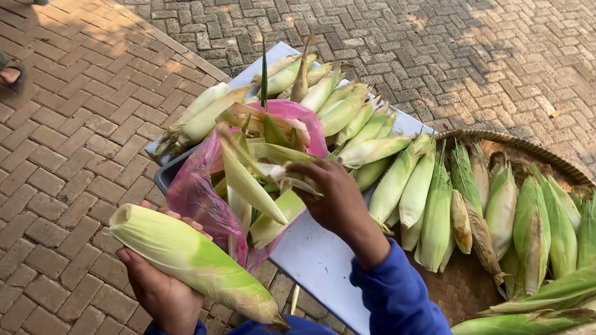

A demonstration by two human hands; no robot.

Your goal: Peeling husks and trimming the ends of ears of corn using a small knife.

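A brick-paved yard is seen under a white desk loaded with corn. One partly husked corn ear is cradled in the left hand, fingers curled beneath. Loose husk leaves are pinched in the right hand over a pink plastic bag. The ear is judged stiff, moderately heavy, best gripped mid-length.

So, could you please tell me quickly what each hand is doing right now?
Left hand: closed around an ear of corn.
Right hand: closed on corn husks over the pink bag.
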